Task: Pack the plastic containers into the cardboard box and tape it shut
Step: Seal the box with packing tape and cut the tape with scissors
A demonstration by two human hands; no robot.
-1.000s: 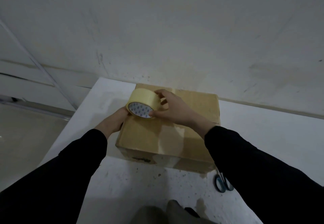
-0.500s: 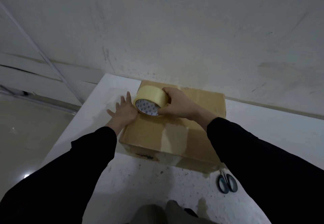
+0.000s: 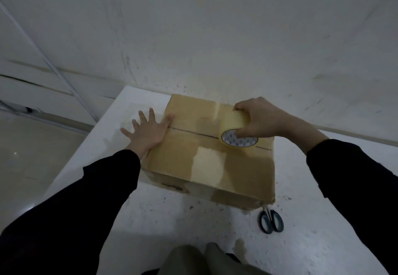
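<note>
My right hand (image 3: 266, 119) curls over the roll of yellowish tape (image 3: 233, 124), fingers across its far rim and thumb at the patterned core, holding it on the right part of the seam (image 3: 193, 132) that runs left to right across the top of the closed cardboard box (image 3: 206, 167). My left hand (image 3: 150, 133) lies flat with fingers spread at the box's left edge, thumb on the top and fingertips reaching out over the white table (image 3: 183, 221). The box sits on the far left part of the table, and dark-handled scissors (image 3: 271, 222) lie just beside its near right corner
</note>
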